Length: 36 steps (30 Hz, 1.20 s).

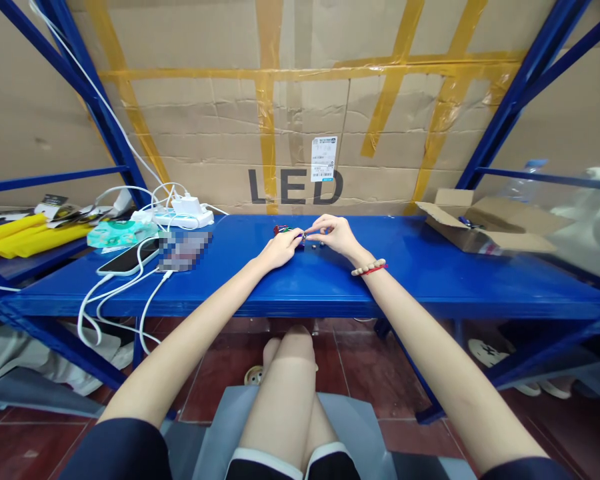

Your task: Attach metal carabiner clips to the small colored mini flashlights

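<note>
My right grip (341, 237) pinches a tiny piece (305, 237), likely for control. Whether my left grip (279, 252) pinches, I can't tell

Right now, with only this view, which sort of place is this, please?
Probably a workshop or storeroom, though I cannot be sure: a blue metal table between blue posts, taped cardboard marked "LED" behind it, and an open box.
</note>
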### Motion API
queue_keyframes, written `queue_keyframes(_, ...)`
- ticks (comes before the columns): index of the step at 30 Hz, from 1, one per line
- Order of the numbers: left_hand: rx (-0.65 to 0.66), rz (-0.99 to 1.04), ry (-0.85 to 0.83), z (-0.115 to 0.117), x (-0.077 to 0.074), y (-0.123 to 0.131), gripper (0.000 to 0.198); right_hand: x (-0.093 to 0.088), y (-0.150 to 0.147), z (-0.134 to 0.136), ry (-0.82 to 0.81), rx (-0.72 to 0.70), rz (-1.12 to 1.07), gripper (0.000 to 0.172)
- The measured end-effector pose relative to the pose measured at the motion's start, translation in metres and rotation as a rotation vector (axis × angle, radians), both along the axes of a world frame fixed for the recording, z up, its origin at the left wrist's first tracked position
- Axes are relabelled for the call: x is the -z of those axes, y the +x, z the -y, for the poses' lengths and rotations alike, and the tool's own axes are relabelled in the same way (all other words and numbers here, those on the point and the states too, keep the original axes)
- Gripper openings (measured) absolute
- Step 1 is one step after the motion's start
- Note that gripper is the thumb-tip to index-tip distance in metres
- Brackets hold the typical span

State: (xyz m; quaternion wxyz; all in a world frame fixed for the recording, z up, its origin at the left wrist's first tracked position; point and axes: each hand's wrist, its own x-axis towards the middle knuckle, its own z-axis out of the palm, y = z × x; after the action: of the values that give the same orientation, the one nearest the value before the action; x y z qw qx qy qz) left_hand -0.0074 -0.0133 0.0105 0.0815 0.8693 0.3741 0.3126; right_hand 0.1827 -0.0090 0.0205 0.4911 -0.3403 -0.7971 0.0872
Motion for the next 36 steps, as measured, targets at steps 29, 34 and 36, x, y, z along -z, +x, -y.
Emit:
queue_keyframes(29, 0.043, -0.132, 0.044, 0.008, -0.001, 0.000, 0.024, 0.003, 0.006, -0.003, -0.025, -0.059, 0.033, 0.031)
queue_keyframes(34, 0.037, -0.142, 0.052, 0.014, -0.004, -0.001, 0.019, 0.004, 0.006, -0.002, -0.147, -0.042, 0.007, 0.030)
queue_keyframes(36, 0.029, -0.145, 0.061, 0.016, -0.005, -0.001, 0.017, 0.004, 0.006, 0.000, -0.199, -0.046, -0.006, 0.030)
